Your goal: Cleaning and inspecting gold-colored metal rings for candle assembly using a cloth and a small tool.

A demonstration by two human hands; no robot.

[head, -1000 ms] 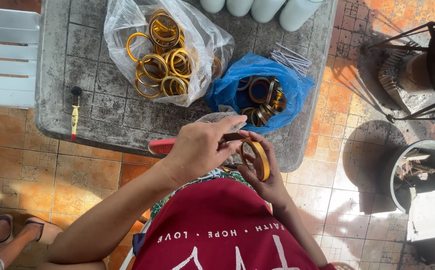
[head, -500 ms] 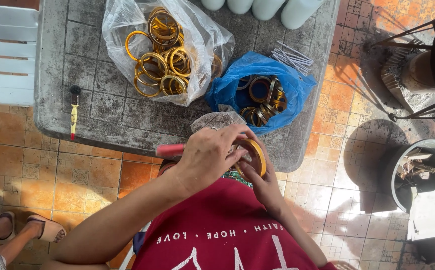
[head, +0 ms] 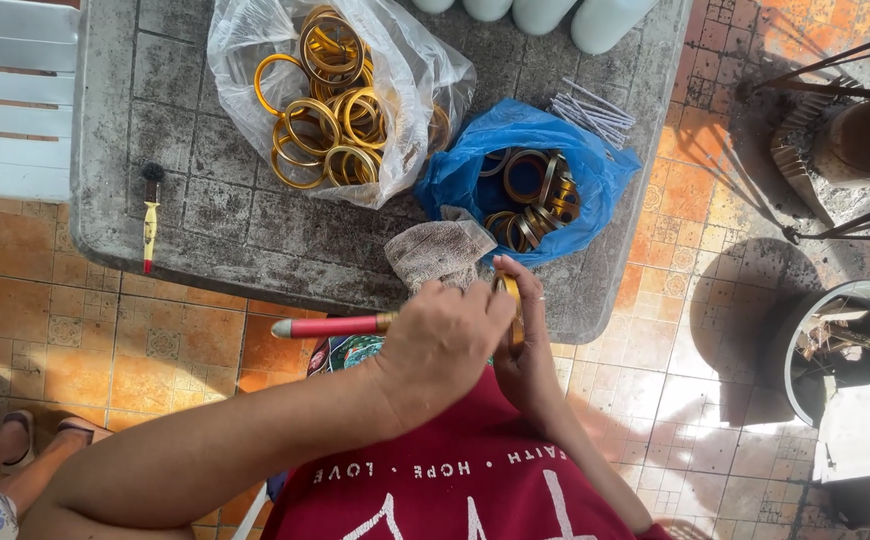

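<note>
Stone-grey tiled table [head: 205, 240] fills the upper half of the view, and everything else sits on it or at its near edge. On the table's far middle lies a clear plastic bag [head: 425, 90] heaped with bright gold metal rings [head: 330, 130]. Just beside it, toward the table's right end, an open blue plastic bag [head: 455, 180] holds darker, duller rings [head: 535, 195]. A crumpled beige cloth [head: 440, 250] lies at the near edge of the table, touching the blue bag.

Below that edge, over the lap, both hands meet. The left hand [head: 440, 345] has its fingers closed around a slim tool with a red handle [head: 325, 326], which sticks out to the left along the table's edge; its working tip is hidden behind the hand. The right hand [head: 530, 365] has its fingers pinched on a single gold ring [head: 515, 305], held on edge just under the table's near rim and touching the left hand.

By my reading, the step in hand is working one ring with the tool, whether rubbing, scraping or coating I cannot tell. The next move calls for turning the ring a little in the right fingers so that a fresh stretch meets the tip, with the tool kept steady.

Small yellow-handled brush [head: 151, 225] lies alone near the table's left end, well apart from the hands.
</note>
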